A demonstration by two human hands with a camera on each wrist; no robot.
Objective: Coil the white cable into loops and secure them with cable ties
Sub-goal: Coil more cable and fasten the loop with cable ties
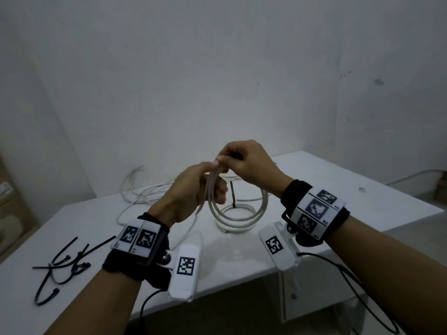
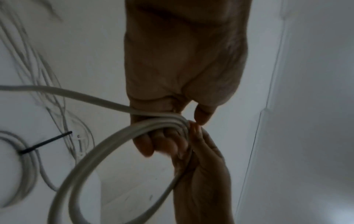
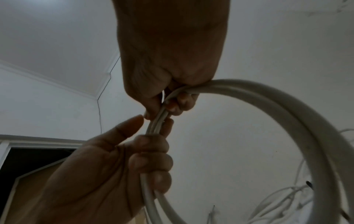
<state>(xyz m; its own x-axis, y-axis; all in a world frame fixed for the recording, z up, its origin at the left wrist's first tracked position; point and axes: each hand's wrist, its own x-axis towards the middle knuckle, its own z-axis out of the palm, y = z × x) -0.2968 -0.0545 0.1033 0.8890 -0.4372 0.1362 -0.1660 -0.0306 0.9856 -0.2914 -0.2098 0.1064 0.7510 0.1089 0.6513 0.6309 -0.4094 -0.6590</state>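
Observation:
Both hands are raised over the white table (image 1: 338, 184) and meet on a bundle of white cable loops (image 1: 211, 182). My left hand (image 1: 193, 189) grips the strands from below, fingers curled round them (image 3: 153, 159). My right hand (image 1: 249, 163) pinches the same bundle just above (image 3: 168, 60), its fingertips touching the left thumb. The held loop (image 2: 107, 144) hangs down in a wide ring (image 3: 287, 106). A short dark strip shows at the right fingers in the head view; I cannot tell what it is. Under the hands a smaller coil (image 1: 242, 210) lies flat with a black cable tie (image 1: 232, 192) standing up from it.
Several loose black cable ties (image 1: 65, 264) lie at the table's near left. Uncoiled white cable (image 1: 145, 194) sprawls at the back left, trailing toward the hands. The wall stands close behind the table. Black sensor leads hang from both wrists.

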